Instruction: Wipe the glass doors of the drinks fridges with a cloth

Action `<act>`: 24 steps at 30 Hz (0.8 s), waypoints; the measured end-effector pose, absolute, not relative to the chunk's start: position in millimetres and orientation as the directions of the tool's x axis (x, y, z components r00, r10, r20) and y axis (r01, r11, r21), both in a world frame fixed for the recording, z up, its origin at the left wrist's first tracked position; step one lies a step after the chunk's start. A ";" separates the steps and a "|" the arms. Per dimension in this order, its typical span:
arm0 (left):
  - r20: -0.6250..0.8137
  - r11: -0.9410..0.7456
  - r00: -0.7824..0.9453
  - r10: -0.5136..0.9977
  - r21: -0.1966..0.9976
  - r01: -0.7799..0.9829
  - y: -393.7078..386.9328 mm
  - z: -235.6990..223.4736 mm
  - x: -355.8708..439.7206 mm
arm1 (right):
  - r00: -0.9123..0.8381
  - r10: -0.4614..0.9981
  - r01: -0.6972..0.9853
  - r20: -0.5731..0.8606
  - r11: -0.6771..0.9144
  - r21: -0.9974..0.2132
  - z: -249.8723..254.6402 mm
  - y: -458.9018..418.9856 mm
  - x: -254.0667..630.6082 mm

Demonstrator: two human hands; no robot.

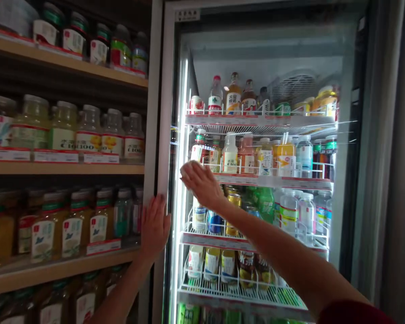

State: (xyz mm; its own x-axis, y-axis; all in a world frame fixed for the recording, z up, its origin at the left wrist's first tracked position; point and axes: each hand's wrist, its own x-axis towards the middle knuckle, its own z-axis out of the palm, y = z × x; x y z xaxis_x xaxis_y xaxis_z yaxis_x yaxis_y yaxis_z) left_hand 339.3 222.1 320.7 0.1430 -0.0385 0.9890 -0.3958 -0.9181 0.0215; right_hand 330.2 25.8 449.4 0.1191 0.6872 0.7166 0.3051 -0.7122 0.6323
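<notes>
My right hand [202,182] reaches across to the left part of a glass fridge door [256,49]. Its fingers press a pale, crumpled cloth [186,169] against the glass; most of the cloth is hidden under the hand. Lower and to the left, my left hand [154,222] lies flat on the grey door frame [160,112], fingers stretched out and nothing held. Behind the glass, lit wire shelves [256,181] carry rows of drink bottles and cans.
Left of the fridge stand wooden shelves [64,168] packed with bottled drinks [67,126], their front edges close to my left forearm. A bright vertical light strip [180,180] runs along the fridge's left side. Another grey upright [391,135] borders the right.
</notes>
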 end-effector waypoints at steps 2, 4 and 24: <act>0.988 -0.921 0.150 -0.025 0.035 -0.389 230.5 319.8 334.7 | 0.117 0.841 0.377 0.528 -0.530 0.760 412.0 28.8 326.5; 0.989 -0.923 0.147 -0.024 0.034 -0.383 236.0 322.6 331.3 | 0.087 0.912 0.415 0.402 -0.400 0.817 398.2 26.2 324.4; 0.998 -0.841 -0.026 -0.058 -0.063 -0.538 146.1 454.5 350.1 | 0.228 0.651 0.188 0.724 -0.759 0.623 508.3 -65.5 295.2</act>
